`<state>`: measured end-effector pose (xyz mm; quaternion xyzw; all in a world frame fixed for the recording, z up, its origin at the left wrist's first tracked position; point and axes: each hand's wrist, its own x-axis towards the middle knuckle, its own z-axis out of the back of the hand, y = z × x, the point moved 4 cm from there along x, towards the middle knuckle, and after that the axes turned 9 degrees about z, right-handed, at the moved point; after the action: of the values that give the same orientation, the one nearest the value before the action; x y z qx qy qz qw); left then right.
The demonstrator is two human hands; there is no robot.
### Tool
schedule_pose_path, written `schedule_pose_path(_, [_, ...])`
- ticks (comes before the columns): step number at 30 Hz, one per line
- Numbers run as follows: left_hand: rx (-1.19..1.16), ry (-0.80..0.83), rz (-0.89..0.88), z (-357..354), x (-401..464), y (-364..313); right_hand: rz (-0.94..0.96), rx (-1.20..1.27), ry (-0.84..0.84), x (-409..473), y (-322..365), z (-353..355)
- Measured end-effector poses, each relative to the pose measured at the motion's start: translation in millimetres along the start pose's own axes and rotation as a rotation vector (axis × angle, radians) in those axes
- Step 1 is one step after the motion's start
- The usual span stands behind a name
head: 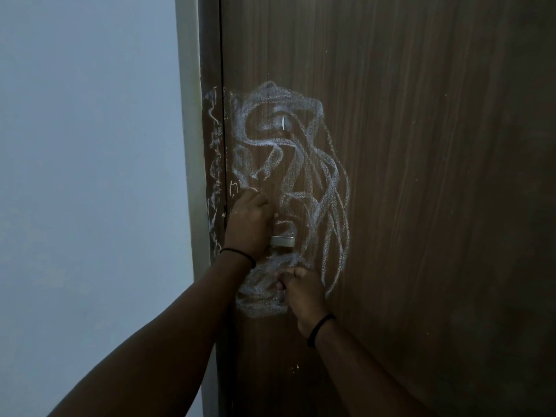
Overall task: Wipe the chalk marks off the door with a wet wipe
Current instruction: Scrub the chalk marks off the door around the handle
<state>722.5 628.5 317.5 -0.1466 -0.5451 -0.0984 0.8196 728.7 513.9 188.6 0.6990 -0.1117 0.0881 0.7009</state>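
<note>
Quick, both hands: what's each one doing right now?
Left hand: curled around the door handle.
Right hand: fingers curled against the chalk marks; contents cannot be told.

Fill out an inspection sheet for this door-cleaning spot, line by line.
Surface: brown wood-grain door, dimly lit.
Job's things: chalk marks scribbled thickly around the metal handle; some spill onto the frame. No wet wipe clearly seen.
Clutter: nothing seen.
Grips: left hand curled at the handle; right hand curled against the lower scribble, contents unclear.
Cables: nothing seen.
Surroundings: pale wall to the left; black wristbands on both wrists.
</note>
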Motion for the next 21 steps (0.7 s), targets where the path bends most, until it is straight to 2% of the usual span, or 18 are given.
schedule_pose_path(3, [-0.083, -0.060, 0.068, 6.8, -8.8, 1.9, 0.072, -0.020, -0.043, -1.1, 8.9, 6.9])
schedule_pose_path(5, [-0.222, -0.152, 0.262, 14.3, -18.1, 7.8, 0.283, -0.106, -0.180, -4.3, 26.5, 13.6])
schedule_pose_path(7, [-0.433, -0.164, 0.521, 20.1, -25.8, 14.8, 0.561, -0.185, -0.258, -12.5, 54.9, 13.1])
schedule_pose_path(10, [-0.748, -0.070, 0.780, 25.3, -29.6, 21.7, 0.806, -0.269, -0.113, -14.3, 94.1, -4.0])
schedule_pose_path(13, [-0.958, 0.019, 0.911, 32.5, -30.4, 28.1, 0.859, -0.352, 0.020, -10.3, 116.8, -22.8])
schedule_pose_path(16, [-1.092, 0.121, 0.947, 38.6, -29.2, 33.1, 0.854, -0.300, -0.006, -5.0, 124.5, -30.8])
schedule_pose_path(18, [-1.147, 0.116, 0.943, 41.6, -29.8, 42.4, 0.844, -0.298, -0.031, 1.7, 128.5, -35.8])
schedule_pose_path(19, [-1.108, 0.084, 0.943, 42.0, -31.5, 47.8, 0.834, -0.315, -0.046, 6.8, 130.5, -36.8])
schedule_pose_path(21, [-0.850, 0.003, 0.923, 40.4, -38.4, 60.7, 0.820, -0.370, -0.068, 19.7, 134.7, -40.9])
